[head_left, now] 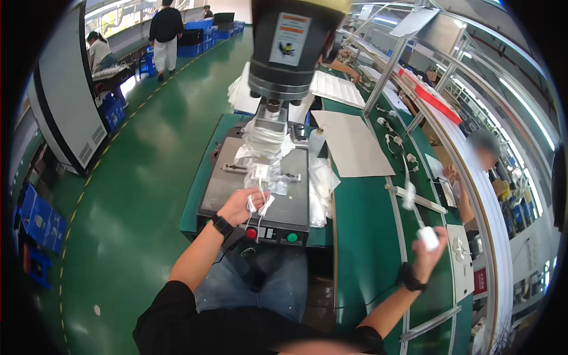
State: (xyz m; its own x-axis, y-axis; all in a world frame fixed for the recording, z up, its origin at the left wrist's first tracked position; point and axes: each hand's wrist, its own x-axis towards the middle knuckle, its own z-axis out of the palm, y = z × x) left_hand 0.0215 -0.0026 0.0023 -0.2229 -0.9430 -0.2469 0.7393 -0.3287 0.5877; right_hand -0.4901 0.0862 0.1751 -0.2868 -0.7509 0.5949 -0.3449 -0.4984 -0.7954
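Note:
My left hand is closed on a white cable over the front of a press machine's dark flat bed. The cable runs to a white adapter block that rests among clear plastic film at the middle of the bed. Out to the right, over the green bench, my right hand grips another white adapter; its cable trails away from me and is smeared by motion. Above the bed stands the machine's black head, with whitish wrapping below it.
Red and green buttons sit on the machine's front. Beside it are a cardboard sheet, plastic bags and a white bottle. More adapters lie along the bench. A metal frame and a co-worker are at right.

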